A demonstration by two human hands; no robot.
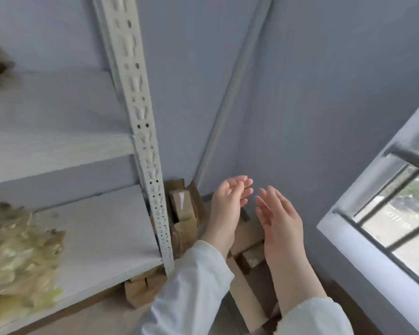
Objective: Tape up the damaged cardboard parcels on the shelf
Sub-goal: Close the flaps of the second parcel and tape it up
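Your sleeves (191,286) at 6 o'clock | left hand (228,209), right hand (279,223) empty, fingers straight | boxes (182,206) under them, beside shelf post (153,189) at 7 | step: likely picking one up | next: firm two-handed grip; tape unseen

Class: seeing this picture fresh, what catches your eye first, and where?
The left hand and right hand, open and empty, reach at centre over brown cardboard parcels heaped in the floor corner. A white perforated shelf post rises left of them; a barred window fills the right edge.

Brown cardboard parcels (182,215) piled beside shelf (102,228).
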